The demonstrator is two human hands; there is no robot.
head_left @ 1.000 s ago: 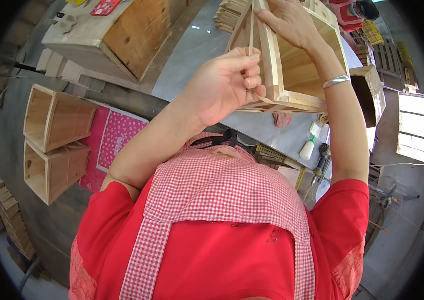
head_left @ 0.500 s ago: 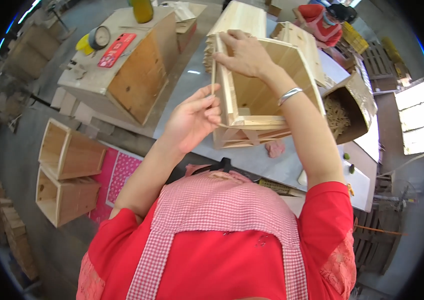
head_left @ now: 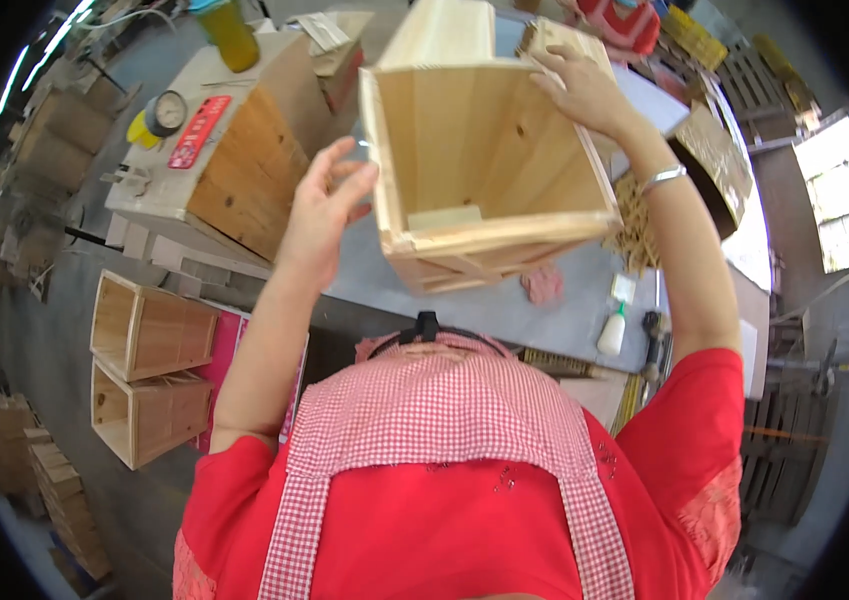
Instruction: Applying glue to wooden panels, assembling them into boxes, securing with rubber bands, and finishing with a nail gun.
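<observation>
A tapered, open-topped wooden box (head_left: 484,130) of pale boards stands on the worktable in front of me, its mouth facing up toward me. At its left side my left hand (head_left: 329,205) is open, fingers apart, with the fingertips close to the outer wall; whether they touch it I cannot tell. My right hand (head_left: 589,95), a silver bangle (head_left: 662,177) on its wrist, grips the far right rim, fingers bent over the edge. Crossed slats show on the box's near outer side. A pink crumpled cloth (head_left: 542,285) lies by its near edge.
A carton (head_left: 709,165) lies at right beside a heap of small wood pieces (head_left: 634,225). Nearer are a white glue bottle (head_left: 611,330) and a dark tool (head_left: 655,335). A bench (head_left: 244,170) stands left, two wooden boxes (head_left: 154,325) below it. A co-worker (head_left: 624,22) is far right.
The box has turned and swung wider to face me. My right hand has shifted from its left rim to the far right rim. My left hand has opened from a pinch at the left edge.
</observation>
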